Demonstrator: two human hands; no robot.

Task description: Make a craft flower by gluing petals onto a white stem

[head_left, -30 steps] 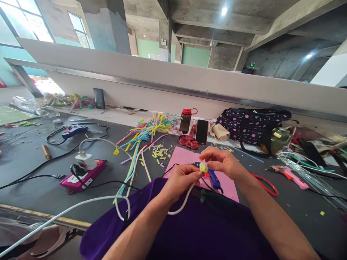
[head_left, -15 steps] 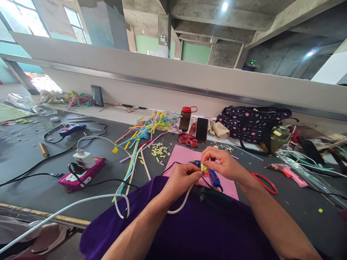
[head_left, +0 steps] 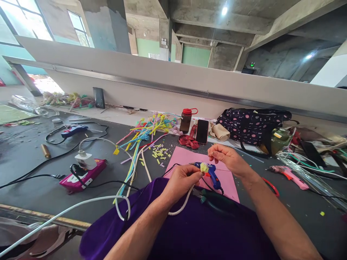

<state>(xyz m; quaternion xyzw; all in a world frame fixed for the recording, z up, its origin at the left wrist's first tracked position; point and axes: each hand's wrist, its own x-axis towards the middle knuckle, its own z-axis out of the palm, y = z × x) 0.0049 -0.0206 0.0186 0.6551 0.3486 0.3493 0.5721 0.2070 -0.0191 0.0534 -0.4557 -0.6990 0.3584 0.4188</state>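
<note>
My left hand (head_left: pixel 183 180) pinches a small pale-yellow fluffy flower-like piece (head_left: pixel 204 167) between thumb and fingertips. My right hand (head_left: pixel 223 157) is up and to the right, apart from the piece. Its fingers are curled together, and I cannot make out whether anything tiny is between them. Behind the yellow piece a blue glue gun (head_left: pixel 214 177) lies on a pink sheet (head_left: pixel 184 155), partly covered from view. Dark-green-handled pliers (head_left: pixel 214 202) rest at the near edge, against the purple cloth (head_left: pixel 195 231) over my lap.
Fuzzy coloured stems (head_left: pixel 154 126) and short cut pieces (head_left: pixel 159 153) lie beyond the sheet. A magenta power strip (head_left: pixel 84 177) with cables is at left. At right are a pink glue gun (head_left: pixel 291 177) and a red handle (head_left: pixel 271 186). A bottle (head_left: pixel 185 121), phone (head_left: pixel 202 131) and bag (head_left: pixel 252 124) stand behind.
My right hand has moved off the yellow piece, up and to the right. The left hand keeps holding the piece, which now shows more fully. The pliers are more visible.
</note>
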